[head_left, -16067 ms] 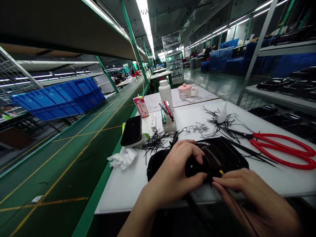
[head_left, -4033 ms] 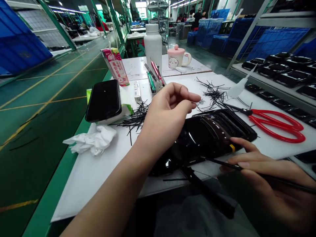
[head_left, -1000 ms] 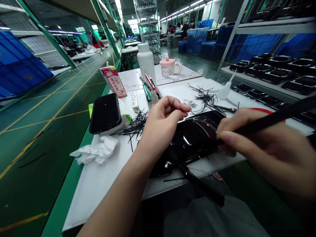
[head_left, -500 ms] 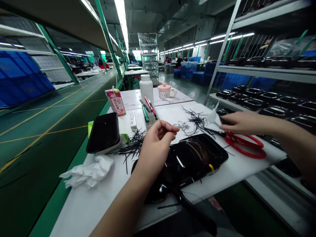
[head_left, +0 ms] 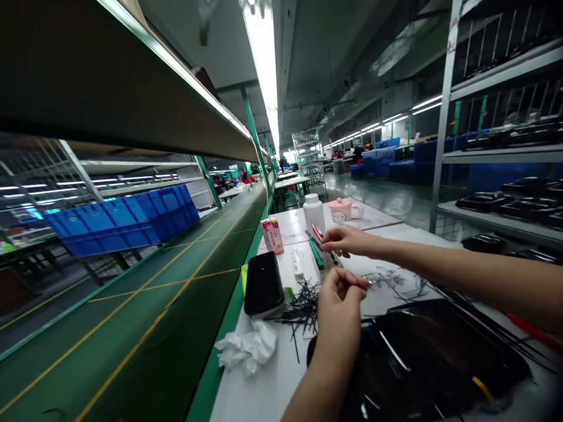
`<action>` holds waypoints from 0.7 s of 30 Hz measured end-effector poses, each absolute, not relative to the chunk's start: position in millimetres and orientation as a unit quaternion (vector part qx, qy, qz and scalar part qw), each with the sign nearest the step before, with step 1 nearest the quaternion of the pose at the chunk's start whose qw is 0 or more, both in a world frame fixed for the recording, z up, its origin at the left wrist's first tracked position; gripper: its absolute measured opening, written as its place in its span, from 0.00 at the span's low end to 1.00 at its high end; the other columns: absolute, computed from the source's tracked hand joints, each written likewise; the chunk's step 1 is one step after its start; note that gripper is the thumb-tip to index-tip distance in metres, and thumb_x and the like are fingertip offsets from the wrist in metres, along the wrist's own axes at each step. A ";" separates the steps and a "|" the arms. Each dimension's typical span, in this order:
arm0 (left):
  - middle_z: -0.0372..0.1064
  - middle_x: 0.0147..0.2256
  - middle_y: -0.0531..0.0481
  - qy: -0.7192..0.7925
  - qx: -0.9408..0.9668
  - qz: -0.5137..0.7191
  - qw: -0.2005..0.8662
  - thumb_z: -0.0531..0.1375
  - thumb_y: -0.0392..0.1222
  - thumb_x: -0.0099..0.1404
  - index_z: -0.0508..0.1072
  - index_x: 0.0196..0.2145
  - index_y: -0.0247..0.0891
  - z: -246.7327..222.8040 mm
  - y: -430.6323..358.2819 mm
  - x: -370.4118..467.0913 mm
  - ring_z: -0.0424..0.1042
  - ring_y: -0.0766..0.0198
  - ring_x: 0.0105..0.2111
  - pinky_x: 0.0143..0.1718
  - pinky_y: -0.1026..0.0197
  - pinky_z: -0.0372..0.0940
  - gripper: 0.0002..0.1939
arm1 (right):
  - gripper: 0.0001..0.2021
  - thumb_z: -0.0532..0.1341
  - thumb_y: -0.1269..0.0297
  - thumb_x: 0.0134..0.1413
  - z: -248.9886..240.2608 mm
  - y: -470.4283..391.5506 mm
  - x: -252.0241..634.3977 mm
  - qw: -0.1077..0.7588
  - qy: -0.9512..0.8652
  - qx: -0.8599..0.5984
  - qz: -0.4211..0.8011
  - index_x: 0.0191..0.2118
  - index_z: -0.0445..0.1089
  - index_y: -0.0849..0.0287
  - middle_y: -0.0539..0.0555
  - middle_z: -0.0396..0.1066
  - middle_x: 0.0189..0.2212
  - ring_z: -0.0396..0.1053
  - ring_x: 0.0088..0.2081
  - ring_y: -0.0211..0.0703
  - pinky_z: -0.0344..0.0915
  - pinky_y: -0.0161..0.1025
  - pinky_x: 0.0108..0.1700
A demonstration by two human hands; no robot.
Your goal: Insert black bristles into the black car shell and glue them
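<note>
My left hand [head_left: 343, 302] is held above the near edge of a glossy black plastic housing [head_left: 422, 346]. Its fingers are curled in a pinch, and a tiny pale glint shows at the tips, too small to name. Reaching across the table, my right hand [head_left: 347, 239] has its fingertips together at the pens [head_left: 315, 253] in a small clear holder. A red-and-white pen [head_left: 316, 232] is right beside those fingertips; whether they grip it cannot be made out. A yellow strip [head_left: 482, 388] sits on the housing's right side.
Cut black strips [head_left: 303, 308] lie in a heap near a black phone-like device [head_left: 264, 284]. Crumpled tissue [head_left: 250, 346], a pink drink carton [head_left: 272, 235], a white bottle [head_left: 314, 212] and a lidded mug [head_left: 344, 210] stand about. Red scissor handles [head_left: 534, 333] lie right, beside shelves [head_left: 497, 155].
My right hand has gone from beside the red scissors to the pen holder. My left hand keeps its pinch over the housing. The view has swung left and up.
</note>
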State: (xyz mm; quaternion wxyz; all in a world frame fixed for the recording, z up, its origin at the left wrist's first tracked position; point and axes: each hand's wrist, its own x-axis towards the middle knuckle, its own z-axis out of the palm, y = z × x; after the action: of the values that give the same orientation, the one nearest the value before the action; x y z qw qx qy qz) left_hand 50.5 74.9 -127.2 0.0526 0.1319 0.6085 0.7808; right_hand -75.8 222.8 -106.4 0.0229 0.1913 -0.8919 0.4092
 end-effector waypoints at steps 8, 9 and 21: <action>0.70 0.29 0.53 0.612 0.142 0.771 0.101 0.53 0.24 0.52 0.62 0.27 0.38 -125.9 77.0 51.9 0.69 0.68 0.34 0.41 0.63 0.61 0.10 | 0.15 0.65 0.59 0.66 -122.0 222.3 -75.6 0.108 -0.850 0.204 0.473 0.30 0.68 0.62 0.45 0.68 0.24 0.65 0.24 0.32 0.66 0.32 0.28; 0.70 0.29 0.53 0.617 0.140 0.767 0.110 0.53 0.23 0.52 0.62 0.27 0.38 -124.9 77.6 53.0 0.69 0.68 0.34 0.41 0.63 0.61 0.11 | 0.16 0.65 0.59 0.66 -119.6 225.3 -74.3 0.130 -0.837 0.196 0.495 0.30 0.67 0.62 0.45 0.67 0.24 0.65 0.23 0.32 0.65 0.32 0.28; 0.74 0.35 0.50 0.733 0.203 0.629 0.161 0.57 0.26 0.58 0.70 0.29 0.38 -121.9 79.5 56.4 0.71 0.61 0.39 0.43 0.59 0.59 0.08 | 0.14 0.69 0.62 0.55 -77.6 296.3 57.3 0.323 -0.622 0.057 0.711 0.27 0.63 0.57 0.48 0.65 0.23 0.63 0.23 0.33 0.66 0.32 0.25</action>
State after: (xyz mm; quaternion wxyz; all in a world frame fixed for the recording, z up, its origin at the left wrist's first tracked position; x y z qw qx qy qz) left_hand 56.4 79.5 -121.9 0.1610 0.2032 0.7327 0.6292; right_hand 57.3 296.3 -77.6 0.3230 0.0568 -0.6224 0.7107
